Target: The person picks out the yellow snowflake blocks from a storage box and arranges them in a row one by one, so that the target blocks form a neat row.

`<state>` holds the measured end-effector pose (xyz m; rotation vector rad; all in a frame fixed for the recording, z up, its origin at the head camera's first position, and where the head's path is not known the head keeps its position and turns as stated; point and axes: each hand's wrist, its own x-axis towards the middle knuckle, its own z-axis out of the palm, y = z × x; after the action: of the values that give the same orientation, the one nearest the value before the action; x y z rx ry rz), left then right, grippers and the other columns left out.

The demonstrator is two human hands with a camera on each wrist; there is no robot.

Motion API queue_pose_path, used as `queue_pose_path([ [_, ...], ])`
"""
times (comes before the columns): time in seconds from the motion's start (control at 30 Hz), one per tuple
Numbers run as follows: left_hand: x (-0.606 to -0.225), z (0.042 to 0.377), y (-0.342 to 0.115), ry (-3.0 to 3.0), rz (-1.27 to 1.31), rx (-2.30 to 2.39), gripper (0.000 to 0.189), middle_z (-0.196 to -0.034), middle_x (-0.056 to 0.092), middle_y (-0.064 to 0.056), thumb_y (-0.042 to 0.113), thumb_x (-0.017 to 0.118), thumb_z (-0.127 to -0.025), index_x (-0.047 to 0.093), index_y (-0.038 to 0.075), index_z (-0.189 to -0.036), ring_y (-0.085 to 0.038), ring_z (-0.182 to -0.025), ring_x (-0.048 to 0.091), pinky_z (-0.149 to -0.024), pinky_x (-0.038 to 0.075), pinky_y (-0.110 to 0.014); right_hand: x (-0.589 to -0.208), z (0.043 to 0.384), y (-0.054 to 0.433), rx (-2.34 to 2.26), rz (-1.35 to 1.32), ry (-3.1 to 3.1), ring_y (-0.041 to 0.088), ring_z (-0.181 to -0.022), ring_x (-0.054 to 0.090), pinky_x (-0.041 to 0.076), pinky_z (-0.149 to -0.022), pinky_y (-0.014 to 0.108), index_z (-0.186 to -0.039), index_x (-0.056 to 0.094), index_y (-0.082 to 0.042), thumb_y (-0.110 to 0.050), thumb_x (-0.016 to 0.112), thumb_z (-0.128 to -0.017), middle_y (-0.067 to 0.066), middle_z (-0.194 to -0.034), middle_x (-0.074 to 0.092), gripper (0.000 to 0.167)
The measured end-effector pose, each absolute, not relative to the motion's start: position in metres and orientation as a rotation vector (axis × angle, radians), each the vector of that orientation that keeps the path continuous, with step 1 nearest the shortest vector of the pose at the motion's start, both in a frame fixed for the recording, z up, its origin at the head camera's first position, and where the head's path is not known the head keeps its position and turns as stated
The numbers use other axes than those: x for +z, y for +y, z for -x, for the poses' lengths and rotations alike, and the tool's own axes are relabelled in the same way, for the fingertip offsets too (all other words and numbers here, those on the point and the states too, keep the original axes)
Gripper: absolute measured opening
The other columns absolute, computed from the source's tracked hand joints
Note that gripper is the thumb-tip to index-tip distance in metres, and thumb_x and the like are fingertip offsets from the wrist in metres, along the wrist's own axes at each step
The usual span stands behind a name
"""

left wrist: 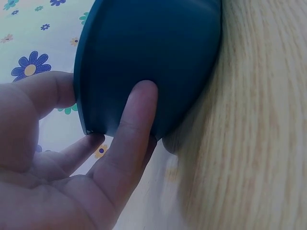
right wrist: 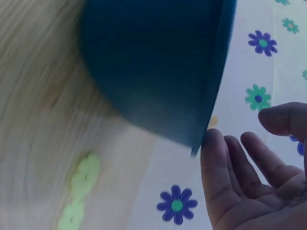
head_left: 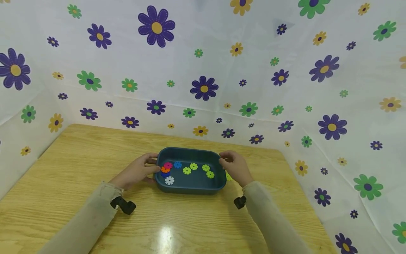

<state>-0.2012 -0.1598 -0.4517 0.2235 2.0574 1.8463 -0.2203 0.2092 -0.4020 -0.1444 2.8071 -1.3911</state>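
Observation:
A dark teal plastic tub (head_left: 190,190) stands on the table, its long side toward me. My left hand (head_left: 137,173) grips the tub's left end, with a fingertip pressed on its outer wall in the left wrist view and another finger at the rim. At the right end is my right hand (head_left: 236,167); in the right wrist view one fingertip is right at the rim and the thumb stands apart. Inside the tub lie notched plastic discs: a white disc (head_left: 169,180), an orange disc (head_left: 165,169), a pink disc (head_left: 168,165), a blue disc (head_left: 177,164) and several yellow-green discs (head_left: 187,170).
More yellow-green discs (right wrist: 85,175) lie on the wooden table (head_left: 190,225) by the tub's right end, partly covered by my right hand in the head view. A white flower-print sheet (head_left: 177,63) hangs behind the table and along both sides.

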Motion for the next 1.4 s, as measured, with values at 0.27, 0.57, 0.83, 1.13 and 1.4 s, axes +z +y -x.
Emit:
queue_pose_path([
  [0.27,-0.454,0.202,-0.159,2.061,-0.224,1.845,0.063,-0.148,0.04,-0.03,0.011,0.062,-0.104,0.031,0.002,-0.158,-0.04,-0.117,0.062,-0.084,0.064,-0.045,-0.411,0.224,0.171,-1.358,0.207,2.731,0.023,-0.105,0.068,0.062,-0.087,0.037,-0.128,0.068,-0.007,-0.017,0.069,-0.099,0.009,-0.119,0.07,0.03],
  [0.57,-0.458,0.202,-0.158,2.034,-0.222,1.861,0.062,-0.147,0.041,-0.03,0.012,0.063,-0.103,0.034,0.003,-0.156,-0.036,-0.111,0.065,-0.084,0.064,-0.046,-0.429,0.226,0.138,-1.264,0.24,2.624,0.022,-0.097,0.069,0.062,-0.079,0.034,-0.124,0.069,-0.003,-0.017,0.069,-0.099,0.01,-0.116,0.071,0.028],
  [0.83,-0.455,0.202,-0.154,2.043,-0.226,1.859,0.062,-0.147,0.041,-0.03,0.012,0.063,-0.103,0.033,0.002,-0.157,-0.036,-0.112,0.065,-0.083,0.064,-0.046,-0.436,0.225,0.128,-1.127,0.282,2.697,0.023,-0.106,0.064,0.057,-0.093,0.043,-0.121,0.072,-0.007,-0.017,0.071,-0.097,0.008,-0.117,0.07,0.026],
  [1.13,-0.456,0.204,-0.157,2.035,-0.219,1.87,0.062,-0.147,0.041,-0.029,0.011,0.063,-0.103,0.033,0.002,-0.157,-0.038,-0.114,0.064,-0.083,0.064,-0.047,-0.436,0.228,0.123,-1.076,0.311,2.642,0.023,-0.105,0.063,0.058,-0.093,0.042,-0.126,0.071,-0.008,-0.015,0.07,-0.098,0.008,-0.119,0.07,0.03],
  [1.4,-0.458,0.205,-0.16,2.025,-0.214,1.875,0.063,-0.149,0.039,-0.029,0.012,0.063,-0.103,0.032,0.003,-0.158,-0.036,-0.111,0.066,-0.083,0.064,-0.047,-0.443,0.229,0.117,-0.895,0.352,2.661,0.022,-0.108,0.061,0.054,-0.1,0.045,-0.12,0.074,-0.013,-0.018,0.075,-0.095,0.005,-0.116,0.067,0.026],
])
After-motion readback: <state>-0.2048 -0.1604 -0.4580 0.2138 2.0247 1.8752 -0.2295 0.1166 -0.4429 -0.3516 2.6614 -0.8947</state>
